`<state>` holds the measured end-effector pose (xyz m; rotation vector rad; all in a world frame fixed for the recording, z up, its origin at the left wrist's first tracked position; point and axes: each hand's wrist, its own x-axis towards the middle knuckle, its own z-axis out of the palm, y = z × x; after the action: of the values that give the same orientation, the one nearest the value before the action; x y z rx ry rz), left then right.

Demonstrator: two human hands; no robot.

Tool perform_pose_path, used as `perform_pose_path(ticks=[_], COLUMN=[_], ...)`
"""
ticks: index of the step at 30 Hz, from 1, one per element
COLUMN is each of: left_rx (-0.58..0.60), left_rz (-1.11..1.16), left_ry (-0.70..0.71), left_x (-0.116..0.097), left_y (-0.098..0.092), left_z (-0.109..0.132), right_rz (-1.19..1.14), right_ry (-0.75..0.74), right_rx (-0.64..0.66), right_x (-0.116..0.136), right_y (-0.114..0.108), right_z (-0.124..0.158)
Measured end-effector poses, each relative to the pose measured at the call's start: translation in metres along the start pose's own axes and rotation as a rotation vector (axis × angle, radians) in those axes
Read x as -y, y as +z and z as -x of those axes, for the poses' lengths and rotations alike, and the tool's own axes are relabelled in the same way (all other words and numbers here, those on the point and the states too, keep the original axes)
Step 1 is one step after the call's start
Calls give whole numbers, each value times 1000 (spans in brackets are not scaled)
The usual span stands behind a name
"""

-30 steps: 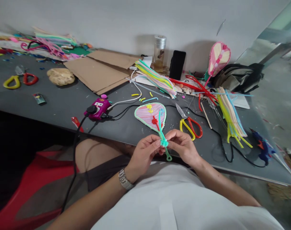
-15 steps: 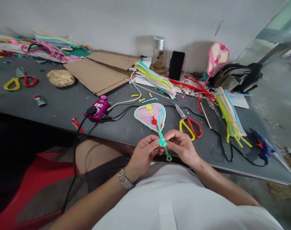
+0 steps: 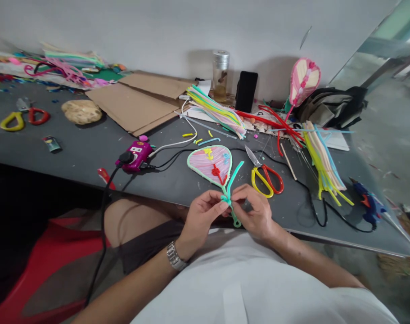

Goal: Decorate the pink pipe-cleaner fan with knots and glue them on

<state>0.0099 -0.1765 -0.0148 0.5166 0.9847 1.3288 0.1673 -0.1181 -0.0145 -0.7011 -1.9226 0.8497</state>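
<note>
A hand fan (image 3: 205,168), covered in pink and lilac strips with a pale green edge, lies on the table with its handle towards me. It carries yellow, blue and red pipe-cleaner shapes. A turquoise pipe cleaner (image 3: 235,173) is gathered in a small knot or bow at the neck of the handle, one long end sticking up to the right. My left hand (image 3: 205,211) pinches its left side. From the right, my right hand (image 3: 255,209) pinches the same bunch. Below the fingers the green looped handle end (image 3: 236,222) shows. Fingertips partly hide the knot.
Scissors (image 3: 263,177) lie right of the fan. Pipe-cleaner bundles (image 3: 218,112) stand behind, near a glass bottle (image 3: 221,78) and a phone (image 3: 246,91). A glue gun (image 3: 367,202) rests at the right edge. Left are a purple power socket (image 3: 137,155), cardboard (image 3: 133,105) and a stone (image 3: 81,111).
The turquoise pipe cleaner's long end has swung from over the fan to its right. The looped bunch between my fingers has changed shape. Both hands stay at the handle.
</note>
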Motion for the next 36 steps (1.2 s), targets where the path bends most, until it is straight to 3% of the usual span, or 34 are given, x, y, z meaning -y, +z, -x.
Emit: perform_pose_path(ticks=[6,13,20,23,30,36], left_rx=[-35,-48,-56,-60,-52,-59], left_rz=[-41,-57,-92,-102,-100,-50], left_ry=[21,31,37,43,10,-31], left_x=[1,1,5,5,4,-1], left_y=[-2,-2,-5,-5,-4,0], left_z=[-1,0,-1,-2,-3,-3], right_rz=[12,154,223,157,-63,-70], right_ry=[-19,-253,-283,-227,107,146], right_rx=[3,-23,-17,-12,25,31], right_x=[1,-4,-4,-1,5,2], right_y=[-2,-1,-1,-2,-5,-3], right_z=[-1,1,-2,-3,-4,-3])
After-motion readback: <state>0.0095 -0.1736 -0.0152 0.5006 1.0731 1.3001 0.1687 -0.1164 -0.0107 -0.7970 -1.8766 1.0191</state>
